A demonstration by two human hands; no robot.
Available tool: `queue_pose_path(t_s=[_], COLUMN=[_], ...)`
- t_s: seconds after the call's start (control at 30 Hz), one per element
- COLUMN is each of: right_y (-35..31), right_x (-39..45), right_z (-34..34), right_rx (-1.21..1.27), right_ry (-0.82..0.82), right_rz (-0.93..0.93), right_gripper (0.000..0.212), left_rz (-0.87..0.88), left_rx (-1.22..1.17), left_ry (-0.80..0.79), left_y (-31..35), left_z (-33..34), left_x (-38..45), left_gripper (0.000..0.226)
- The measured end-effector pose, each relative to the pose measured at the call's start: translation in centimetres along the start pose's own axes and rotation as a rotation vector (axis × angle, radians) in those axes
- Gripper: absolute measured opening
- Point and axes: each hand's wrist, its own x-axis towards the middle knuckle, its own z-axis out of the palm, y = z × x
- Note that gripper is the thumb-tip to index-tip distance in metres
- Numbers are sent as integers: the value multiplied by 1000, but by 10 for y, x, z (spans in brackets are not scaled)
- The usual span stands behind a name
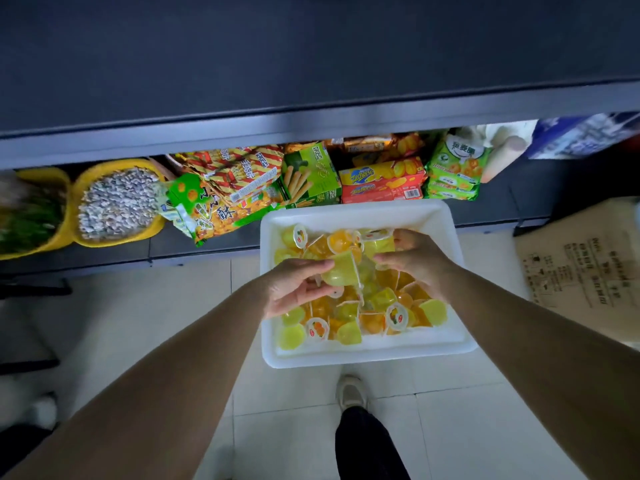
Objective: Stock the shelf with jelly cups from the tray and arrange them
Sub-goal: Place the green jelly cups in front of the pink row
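At centre frame both hands reach into the white tray of jelly cups on the floor. The left hand grips a yellow-green cup; the right hand curls over the pile, its grasp unclear. The shelf runs above.

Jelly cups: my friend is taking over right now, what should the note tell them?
Left hand: its fingers grip a green jelly cup lifted above the pile.
Right hand: over the tray, fingers curled at the same bunch of cups; I cannot tell whether it grips one.
White tray: on the floor in front of the shelf, still holding many yellow, orange and green jelly cups.
Done: no jelly cups show on the shelf.
Left: move the cups from tray to shelf, then arrange them.
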Motion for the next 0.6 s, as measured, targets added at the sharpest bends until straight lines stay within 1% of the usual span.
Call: queue_pose_path(t_s=[0.07,0.13,0.17,0.23,0.33,0.4,0.47,0.6], right_y=[-22,-48,-62,-96,-147,-178,-209,-275], right_x=[-33,-70,-90,-134,-209,-260,-310,-391], right_z=[12,28,38,57,84,104,124,155], right_rx=[84,116,126,159,248,336,377,374], right_ry=[22,40,48,64,112,115,133,116], right_rz=[-46,-103,-138,-217,-339,-433,-508,-652], right_gripper=[53,50,48,43,46,39,38,42], left_rz=[69,151,195,271,413,522,626,811], left_rx=[-42,-65,-52,-1,138,234,298,350], left_ry=[-34,-58,-77,-118,-107,-63,21,190], left_y=[10,22,28,44,71,88,102,130], left_z=[1,2,2,-1,-8,-10,-14,-20], left_x=[-37,-79,-103,-155,-240,-303,-365,-475], left_gripper=[18,6,6,16,26,22,22,40])
